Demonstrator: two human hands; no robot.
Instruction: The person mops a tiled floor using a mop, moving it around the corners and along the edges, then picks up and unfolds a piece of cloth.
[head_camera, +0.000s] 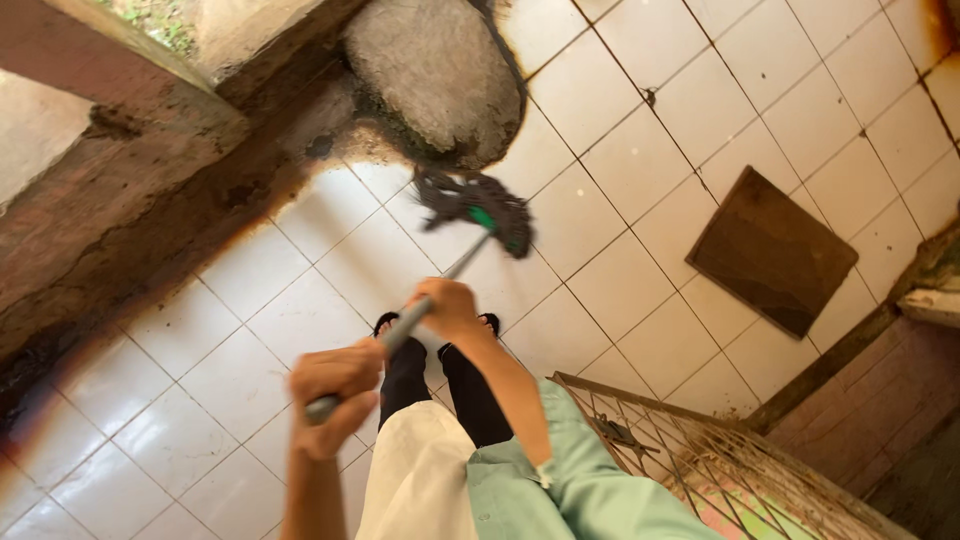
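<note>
The left hand (335, 395) sat nearest the camera, its fingers curled tight around the upper end of the mop handle (420, 312), a grey metal pole. Just beyond it, further down the same pole, the right hand (447, 310) gripped with its fingers wrapped and pressed together, the forearm running back into a pale green sleeve (570, 470). Below the handle hung a cream garment (415, 480) and dark trouser legs (440, 385), with black sandals (385, 323) showing on the tiles just under the right hand.

Beside the sleeve, on the right of the handle, a rusty wire grille (690, 450) lay tilted near the floor.

The pole sloped away from the hands to the mop head (475, 205), a dark stringy bundle with a green clamp, resting on the white tiled floor (300, 330). Well to the right of the mop head a brown square mat (772, 250) lay flat on the tiles. Just past the mop head rose a rounded grey stone (435, 75), and to its left ran a stained brown concrete ledge (130, 190) along the edge of the floor.
</note>
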